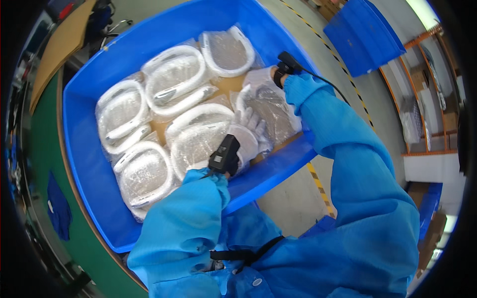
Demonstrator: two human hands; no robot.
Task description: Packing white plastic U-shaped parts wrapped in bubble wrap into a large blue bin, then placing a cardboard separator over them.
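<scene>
A white U-shaped part in a clear plastic bag [276, 115] lies at the right side of a large blue bin [82, 149]. My left hand [247, 130], in a white glove, rests at its near left edge, fingers stretched out and apart. At the far edge of the same bag is my right hand [259, 78], also gloved; its fingers are mostly hidden. Left of my hands lies another bagged white part [201, 130]. Several similar bagged parts [175, 74] lie side by side on brown cardboard [226, 85] in the bin. Black devices are strapped to both wrists.
A green-topped table [94, 268] with a dark blue cloth [58, 208] stands along the left. Another blue bin [365, 37] is on the floor at far right, past yellow-black floor tape [343, 62]. Orange-framed shelves [422, 94] line the right.
</scene>
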